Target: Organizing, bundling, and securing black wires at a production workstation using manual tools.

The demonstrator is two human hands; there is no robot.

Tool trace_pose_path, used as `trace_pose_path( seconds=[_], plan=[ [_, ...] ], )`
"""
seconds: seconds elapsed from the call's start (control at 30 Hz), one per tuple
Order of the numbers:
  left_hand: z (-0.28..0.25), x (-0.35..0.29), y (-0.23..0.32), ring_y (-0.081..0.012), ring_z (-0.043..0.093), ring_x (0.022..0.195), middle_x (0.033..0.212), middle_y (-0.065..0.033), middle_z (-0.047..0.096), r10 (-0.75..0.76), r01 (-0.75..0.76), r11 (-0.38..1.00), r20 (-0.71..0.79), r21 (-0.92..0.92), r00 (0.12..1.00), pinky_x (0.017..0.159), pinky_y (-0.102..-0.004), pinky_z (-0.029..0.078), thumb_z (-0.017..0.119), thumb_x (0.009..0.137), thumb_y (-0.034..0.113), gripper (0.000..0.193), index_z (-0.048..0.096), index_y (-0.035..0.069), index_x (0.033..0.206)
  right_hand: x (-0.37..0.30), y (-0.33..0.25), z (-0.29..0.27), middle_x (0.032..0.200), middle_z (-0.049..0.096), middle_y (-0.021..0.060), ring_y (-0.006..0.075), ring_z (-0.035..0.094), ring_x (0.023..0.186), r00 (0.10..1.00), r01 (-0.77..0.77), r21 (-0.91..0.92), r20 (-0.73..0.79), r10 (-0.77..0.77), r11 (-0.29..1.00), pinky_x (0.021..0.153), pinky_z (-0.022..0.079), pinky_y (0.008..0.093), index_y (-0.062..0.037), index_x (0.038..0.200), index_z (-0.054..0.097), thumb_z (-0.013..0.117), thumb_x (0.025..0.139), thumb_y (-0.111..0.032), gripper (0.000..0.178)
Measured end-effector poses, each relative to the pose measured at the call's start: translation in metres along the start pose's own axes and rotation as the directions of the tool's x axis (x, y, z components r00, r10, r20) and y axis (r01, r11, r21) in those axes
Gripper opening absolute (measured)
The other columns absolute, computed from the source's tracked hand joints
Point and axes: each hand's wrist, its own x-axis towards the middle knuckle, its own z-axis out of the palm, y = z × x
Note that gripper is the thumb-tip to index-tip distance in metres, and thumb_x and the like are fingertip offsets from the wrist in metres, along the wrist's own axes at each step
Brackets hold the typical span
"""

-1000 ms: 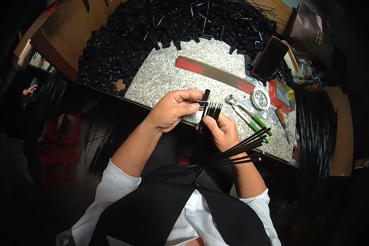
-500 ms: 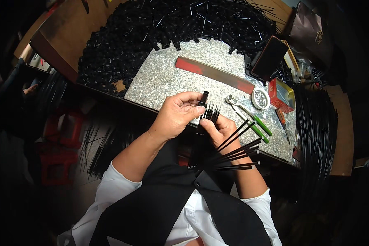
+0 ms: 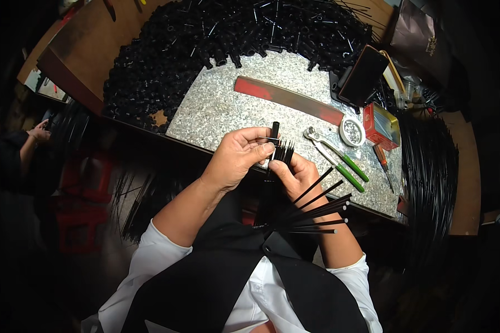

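My left hand (image 3: 235, 157) is closed, thumb and forefinger pinching a short black tubular part (image 3: 275, 130) that stands upright. Close against it, my right hand (image 3: 301, 176) is wrapped round a bundle of thin black rods (image 3: 285, 152), their fine ends pointing up beside the tube. Both hands meet above my lap at the table's near edge. Several thicker black rods with pale round ends (image 3: 329, 207) fan out across my right forearm; their other ends are lost against my dark apron. Where rods and tube meet is partly hidden by my fingers.
A speckled tabletop (image 3: 205, 111) carries a heap of black tubular parts (image 3: 250, 28), a red-brown bar (image 3: 286, 101), green-handled pliers (image 3: 336, 161), a white dish (image 3: 351, 131), a red tin (image 3: 380, 126), a screwdriver (image 3: 383, 165) and a phone (image 3: 364, 76). Long black rods (image 3: 430, 183) hang at right. Another person's hand (image 3: 39, 132) shows at left.
My hands keep almost the same place and grip, with the fanned rods shifted slightly. The other person's hand and forearm at far left show more fully. The whole view has moved a little.
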Motion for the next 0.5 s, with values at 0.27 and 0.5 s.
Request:
trace_pose_path(
  seconds=[0.27,0.5],
  plan=[
    [0.007,-0.002,-0.003,-0.0048,0.056,0.074,0.091,-0.005,0.064,0.05,-0.051,0.999,-0.042,0.0,0.998,0.066,-0.0172,0.045,0.061,0.088,0.004,0.028,0.058,-0.004,0.115,-0.001,0.003,-0.003,0.078,0.066,0.0019,0.0064,0.056,0.073,0.997,-0.072,-0.002,0.024,0.072,0.997,0.066,0.046,0.024,0.0,0.1,0.065,0.058,0.091,-0.014,0.018],
    [0.0,-0.001,0.007,-0.0055,0.056,0.073,0.093,-0.006,0.065,-0.079,0.091,0.993,0.151,-0.072,0.985,0.067,-0.0173,0.047,0.061,0.088,0.004,0.029,0.058,-0.005,0.116,-0.005,-0.002,-0.009,0.081,0.065,0.0004,0.0052,0.054,0.076,0.998,-0.019,0.126,0.066,0.011,0.992,0.069,0.045,0.0238,0.0007,0.101,0.065,0.06,0.091,-0.015,0.019]
  ],
)
